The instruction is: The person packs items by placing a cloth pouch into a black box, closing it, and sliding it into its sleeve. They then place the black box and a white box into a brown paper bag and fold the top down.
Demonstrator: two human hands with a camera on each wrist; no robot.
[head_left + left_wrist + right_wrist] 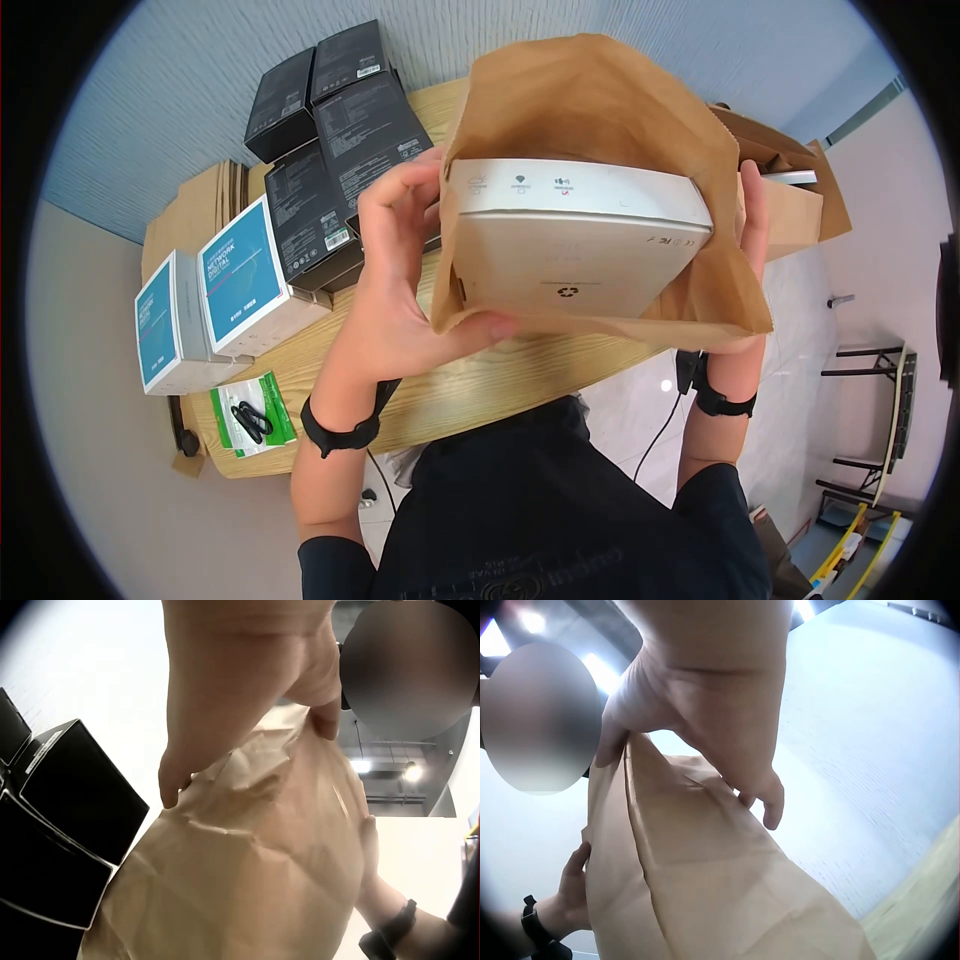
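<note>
A brown paper bag (600, 75) is held up in front of my body, its mouth facing the head camera. Inside it sits a white box (585, 255) with small printed symbols, including a recycling mark. My left hand (395, 285) grips the bag's left side, thumb over the near edge and fingers along the outside. On the opposite side my right hand (755, 215) holds the bag, much of it hidden behind the paper in the head view. The right wrist view shows that hand (705, 712) spread over the bag's rim, thumb on one face and fingers on another.
Several black boxes (370, 130) are stacked at the back left of the wooden table (500, 370). Two white-and-blue boxes (240, 270) stand nearer, beside folded brown paper bags (190, 215). A green-and-white packet (255, 412) with a black cable lies at the front left. Another filled paper bag (795, 215) is at right.
</note>
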